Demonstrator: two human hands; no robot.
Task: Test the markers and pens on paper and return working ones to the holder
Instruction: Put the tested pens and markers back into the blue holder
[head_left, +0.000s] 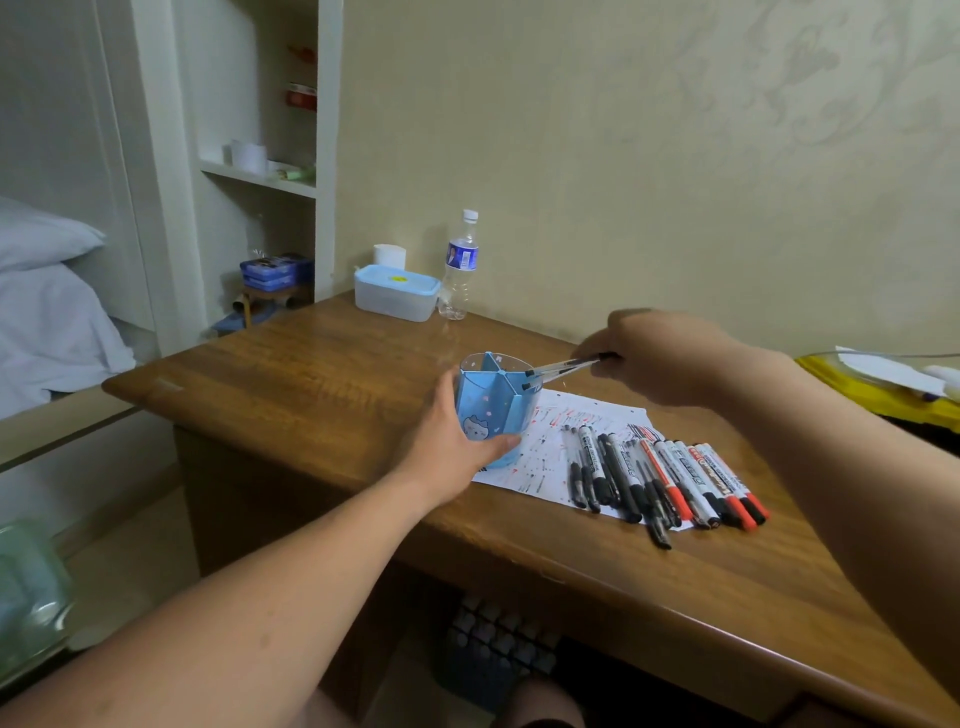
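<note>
Holder (491, 410), pale blue and split by partitions into compartments, stands toward the middle of the tabletop (311, 374), at the left end of a scribbled sheet of paper (540, 457). A small cat face is printed on its near wall; no words show on it.

Two slim pens (558, 370) lie almost level, their black ends at the rim of the holder's right-hand compartment. The right hand (660, 358) pinches their far ends, knuckles up, forearm reaching in from the right edge. The left hand (447, 441) grips the holder's left side, thumb across the near wall, its other fingers hidden behind the holder.

On the right half of the paper lies a row of markers (670, 478), black-capped and red-capped, some reaching past the sheet toward the near edge. Their white barrels carry print too small to read.

At the far edge, a lidded box (397, 291) with a blue lid and yellow sticker sits just beside a water bottle (460, 270); the bottle's blue label is illegible. Something yellow at the right edge is cut off.
</note>
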